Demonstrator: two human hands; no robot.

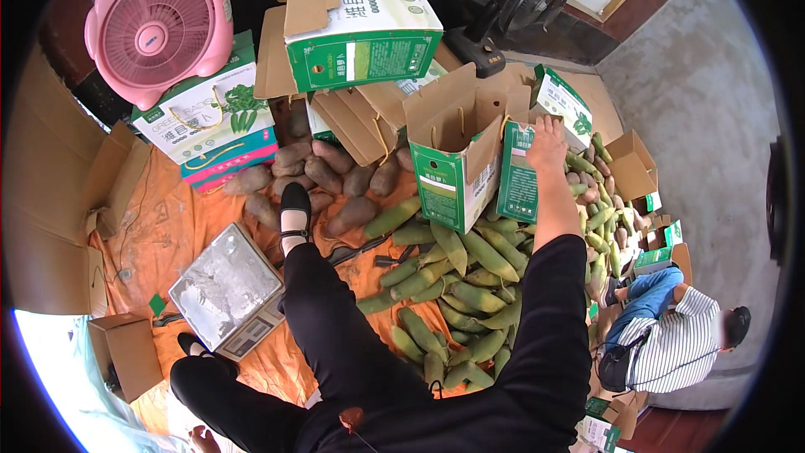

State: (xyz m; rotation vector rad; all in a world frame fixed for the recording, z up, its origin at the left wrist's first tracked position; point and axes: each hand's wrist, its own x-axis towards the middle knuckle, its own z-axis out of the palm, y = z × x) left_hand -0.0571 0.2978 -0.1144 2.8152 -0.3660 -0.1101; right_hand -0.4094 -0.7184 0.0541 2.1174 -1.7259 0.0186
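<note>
My right arm reaches forward, and my right hand (547, 147) is closed over the upper edge of a narrow green-and-white carton (516, 180). Beside that carton stands an open-topped green-and-brown carton (440, 189) with its flaps up. Below both lies a heap of long green radishes (474, 294). My left hand (202, 439) shows only in part at the lower left, next to my knee, and its fingers are mostly hidden. A silver-topped scale (228, 285) sits on the orange sheet (180, 201) by my feet.
Brownish tubers (323, 174) lie beyond my foot. A large white-and-green carton (365, 29), a pink fan (155, 25) and a black fan (532, 0) stand at the back. To the right a person in a striped shirt (683, 344) sits near more cartons (658, 256).
</note>
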